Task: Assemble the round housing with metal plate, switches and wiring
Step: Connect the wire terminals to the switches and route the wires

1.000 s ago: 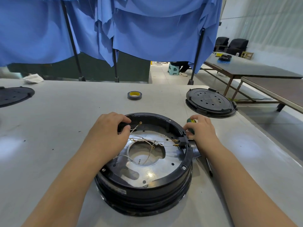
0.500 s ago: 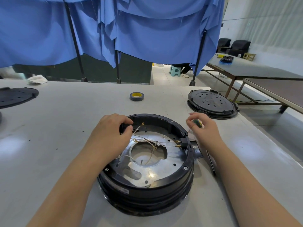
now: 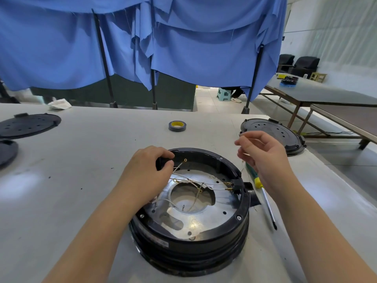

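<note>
Left hand (image 3: 148, 172) gripping housing (image 3: 204, 240) rim

The grey table (image 3: 81, 180) bears one round black housing (image 3: 204, 237), three flat black perforated lids (image 3: 28, 125) (image 3: 271, 131) (image 3: 7, 151), one roll of dark tape with a yellow core (image 3: 177, 126), one green-and-yellow-handled screwdriver (image 3: 263, 193) and two hands (image 3: 146, 170) (image 3: 263, 152).

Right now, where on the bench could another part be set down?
Bare table lies left of the round housing, up to the black lids, and behind it around the tape roll. The right side is crowded: screwdriver, another lid.
</note>
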